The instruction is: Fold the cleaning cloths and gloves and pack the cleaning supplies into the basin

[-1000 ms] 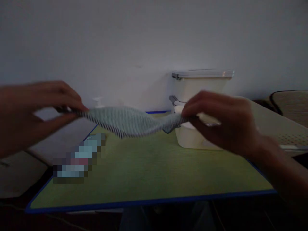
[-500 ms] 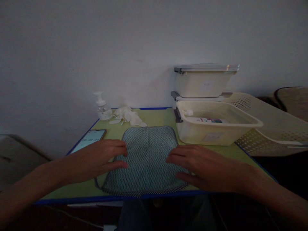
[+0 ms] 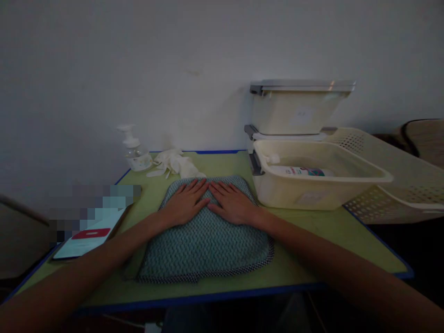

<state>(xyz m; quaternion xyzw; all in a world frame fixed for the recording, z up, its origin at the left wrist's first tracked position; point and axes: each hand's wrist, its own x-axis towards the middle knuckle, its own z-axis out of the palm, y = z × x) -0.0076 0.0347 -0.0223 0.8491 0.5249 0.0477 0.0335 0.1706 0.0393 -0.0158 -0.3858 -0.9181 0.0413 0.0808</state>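
A blue-green textured cloth [image 3: 208, 249] with a dark checked border lies flat on the green table, close to its front edge. My left hand [image 3: 185, 202] rests palm down on the cloth's far half, fingers stretched out. Beside it my right hand [image 3: 233, 202] also lies flat, with its fingers stretched and nearly touching the left fingertips. Neither hand grips anything. The cloth under both palms is hidden.
Left of the cloth lies a phone [image 3: 86, 236], partly blurred. A pump bottle [image 3: 137, 155] and crumpled white gloves [image 3: 176, 164] sit at the back left. On the right stand an open bin [image 3: 294, 192] holding a bottle, a lidded box [image 3: 284, 113] and a perforated basket [image 3: 398, 171].
Both hands have moved from above the cloth's sides inward and away from me, and now lie flat on it. The camera view has shifted slightly.
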